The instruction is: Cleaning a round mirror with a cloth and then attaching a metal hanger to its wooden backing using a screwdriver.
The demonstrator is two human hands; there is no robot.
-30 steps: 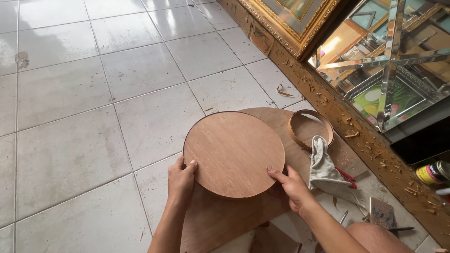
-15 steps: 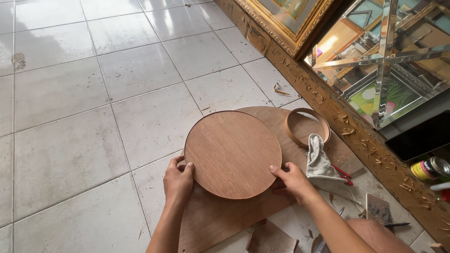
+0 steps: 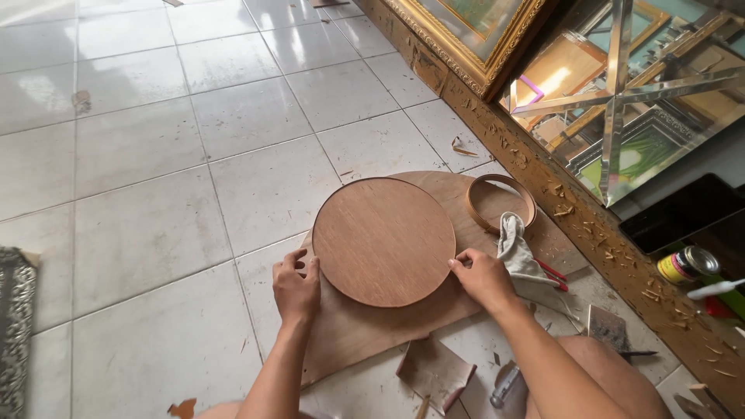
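On the white tiled floor (image 3: 155, 194) lies a big plywood sheet (image 3: 365, 334), and my round wooden disc (image 3: 384, 240) rests flat on it, between my two hands. My left hand (image 3: 297, 285) presses its near-left rim with fingers held close together, while my right hand (image 3: 483, 277) pinches the right edge. Just beyond sit a wooden hoop (image 3: 500, 203) and a grey rag (image 3: 518, 252).

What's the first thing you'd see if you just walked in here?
The big round wooden disc in the middle, lying on a larger wood sheet on the white tiled floor, with the left hand and right hand at its edges. Next, the golden picture frame leaning at the top right.
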